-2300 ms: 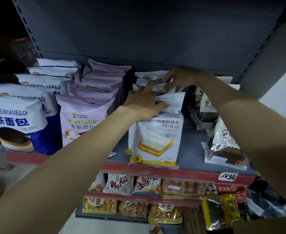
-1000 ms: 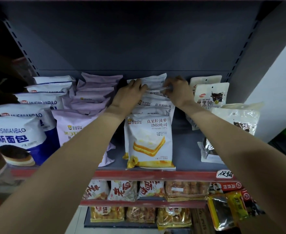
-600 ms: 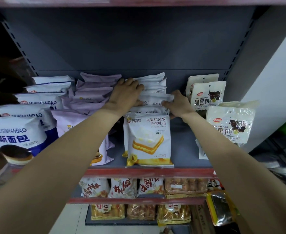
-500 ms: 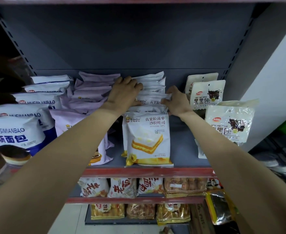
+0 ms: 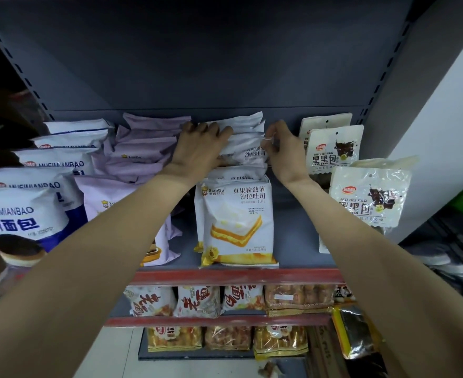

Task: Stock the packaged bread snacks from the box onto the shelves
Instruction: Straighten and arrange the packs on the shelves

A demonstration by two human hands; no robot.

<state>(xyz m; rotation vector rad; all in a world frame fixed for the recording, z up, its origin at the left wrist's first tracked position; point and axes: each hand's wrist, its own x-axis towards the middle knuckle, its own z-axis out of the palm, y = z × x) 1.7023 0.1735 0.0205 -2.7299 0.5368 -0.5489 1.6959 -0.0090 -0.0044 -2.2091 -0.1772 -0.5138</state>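
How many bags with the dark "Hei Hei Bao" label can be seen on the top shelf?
3. Front bag at the right end; second bag behind it; third bag at the back, mostly covered. Others may be hidden behind.

dim, soft-focus, wide-angle bending at edges.
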